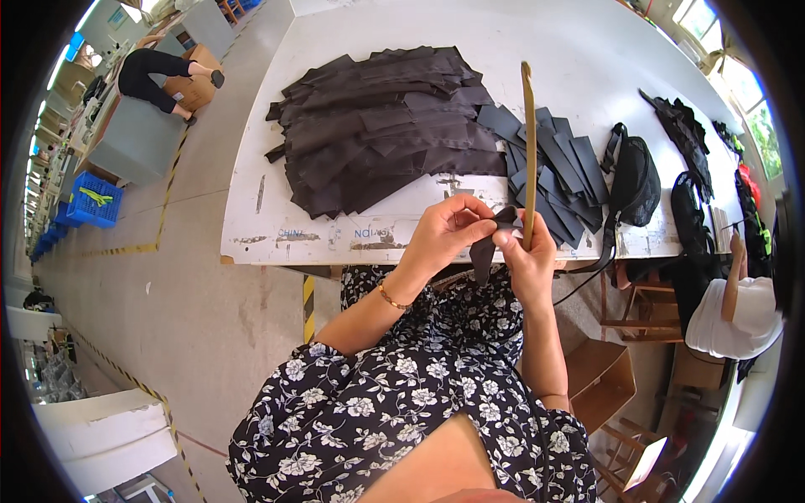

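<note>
Just off the table's front edge, my two hands meet over a small black fabric piece (481,256). My left hand (449,235) pinches its upper part between thumb and fingertips. My right hand (530,256) grips a long, thin, yellowish-brown stick (529,126) that rises above the table, and its thumb meets the fabric's right side. Where the stick's lower end meets the fabric is hidden by the fingers. Beyond my hands lies a wide pile of black fabric strips (377,126). Right of it, partly behind the stick, are stacked dark grey flat pieces (563,163).
The white table (402,25) has a worn front edge. A black mesh bag (635,184) with straps lies at its right. A person in a white top (738,314) sits there, near an open cardboard box (602,386). Far left, another person (155,77) bends by a box.
</note>
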A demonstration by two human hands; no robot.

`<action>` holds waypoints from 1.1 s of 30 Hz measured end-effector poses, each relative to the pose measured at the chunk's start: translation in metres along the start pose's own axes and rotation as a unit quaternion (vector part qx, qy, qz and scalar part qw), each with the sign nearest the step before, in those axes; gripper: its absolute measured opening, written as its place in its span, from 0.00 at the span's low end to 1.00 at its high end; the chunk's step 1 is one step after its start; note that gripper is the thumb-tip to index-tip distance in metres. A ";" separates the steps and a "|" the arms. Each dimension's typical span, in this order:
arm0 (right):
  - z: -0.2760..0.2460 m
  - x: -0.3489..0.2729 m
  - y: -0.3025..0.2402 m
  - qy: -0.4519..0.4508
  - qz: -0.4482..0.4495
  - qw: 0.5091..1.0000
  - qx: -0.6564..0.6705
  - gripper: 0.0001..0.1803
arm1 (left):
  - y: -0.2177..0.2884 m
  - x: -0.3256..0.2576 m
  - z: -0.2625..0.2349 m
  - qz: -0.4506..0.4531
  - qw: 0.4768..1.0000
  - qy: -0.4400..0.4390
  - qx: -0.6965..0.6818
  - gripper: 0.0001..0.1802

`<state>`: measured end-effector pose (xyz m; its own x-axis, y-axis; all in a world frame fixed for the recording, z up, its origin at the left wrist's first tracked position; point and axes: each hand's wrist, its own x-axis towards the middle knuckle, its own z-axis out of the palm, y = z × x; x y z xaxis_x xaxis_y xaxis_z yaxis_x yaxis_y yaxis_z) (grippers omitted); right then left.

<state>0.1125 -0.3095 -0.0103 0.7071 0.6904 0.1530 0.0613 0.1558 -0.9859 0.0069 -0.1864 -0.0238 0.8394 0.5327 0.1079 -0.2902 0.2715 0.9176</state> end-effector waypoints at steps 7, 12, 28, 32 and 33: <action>-0.009 -0.002 0.007 -0.053 0.116 0.989 0.072 0.11 | -0.007 0.007 -0.015 -0.029 0.982 0.053 -0.181 0.09; -0.009 -0.003 0.006 -0.071 0.117 0.990 0.023 0.11 | -0.004 0.004 -0.004 -0.023 0.997 -0.013 0.067 0.10; -0.022 0.071 -0.008 -0.042 0.009 0.983 -0.176 0.17 | -0.028 -0.036 0.004 -0.160 0.977 -0.123 0.072 0.14; -0.027 0.131 -0.025 -0.025 0.079 0.996 0.024 0.15 | -0.019 -0.040 -0.006 -0.156 0.979 -0.093 0.091 0.14; -0.020 0.131 -0.036 -0.008 0.091 0.995 0.051 0.16 | -0.016 -0.043 -0.009 -0.154 0.981 -0.070 0.092 0.14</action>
<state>0.2172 -0.2387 0.0435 0.6881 0.7252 -0.0245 -0.1391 0.0987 -0.9853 -0.0287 -0.2061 -0.0466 0.9329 0.3292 -0.1463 0.0647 0.2465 0.9670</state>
